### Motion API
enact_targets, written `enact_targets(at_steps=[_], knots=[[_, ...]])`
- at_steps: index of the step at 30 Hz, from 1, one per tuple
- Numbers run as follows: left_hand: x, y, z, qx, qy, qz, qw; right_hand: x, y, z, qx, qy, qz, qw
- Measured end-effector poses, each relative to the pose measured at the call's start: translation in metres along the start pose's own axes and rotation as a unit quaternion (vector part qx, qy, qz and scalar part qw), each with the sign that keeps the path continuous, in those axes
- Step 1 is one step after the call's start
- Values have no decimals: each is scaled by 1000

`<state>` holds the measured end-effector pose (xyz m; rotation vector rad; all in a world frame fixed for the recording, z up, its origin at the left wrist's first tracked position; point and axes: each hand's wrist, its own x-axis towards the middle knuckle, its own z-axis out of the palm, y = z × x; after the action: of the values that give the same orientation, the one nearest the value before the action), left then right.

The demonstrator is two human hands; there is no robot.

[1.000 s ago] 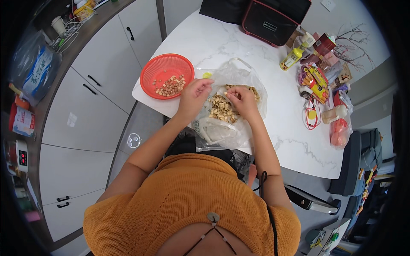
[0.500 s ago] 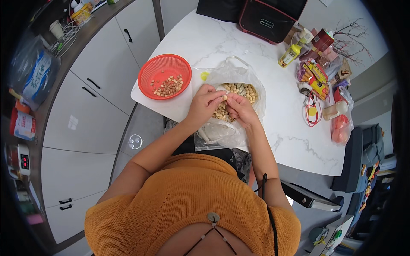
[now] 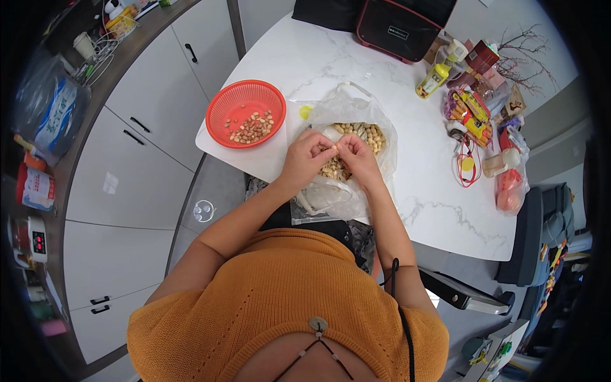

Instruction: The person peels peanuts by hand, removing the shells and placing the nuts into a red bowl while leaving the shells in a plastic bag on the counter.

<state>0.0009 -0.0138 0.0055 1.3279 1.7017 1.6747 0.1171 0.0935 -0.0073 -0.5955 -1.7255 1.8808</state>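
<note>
My left hand [image 3: 305, 157] and my right hand [image 3: 358, 156] meet fingertip to fingertip over a clear plastic bag [image 3: 356, 114] of unshelled peanuts [image 3: 363, 132] on the white marble table [image 3: 356, 70]. Both pinch one peanut [image 3: 335, 148] between them. A red plastic basket [image 3: 245, 113] with several shelled kernels sits to the left of the bag, near the table's corner.
A black bag [image 3: 401, 25] lies at the table's far edge. Snack packets, a yellow bottle [image 3: 434, 77] and a red cord [image 3: 468, 167] crowd the right side. White cabinets [image 3: 121, 165] run along the left. A dark chair [image 3: 541, 229] stands at the right.
My left hand has come back from the side of the red basket to the bag. Both hands now close together on a single peanut.
</note>
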Motion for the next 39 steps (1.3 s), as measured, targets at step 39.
enact_targets(at_steps=[39], knots=[[3,-23,0,-243,-9,-89,966,0,5,0,-18,-10,-13,1000]])
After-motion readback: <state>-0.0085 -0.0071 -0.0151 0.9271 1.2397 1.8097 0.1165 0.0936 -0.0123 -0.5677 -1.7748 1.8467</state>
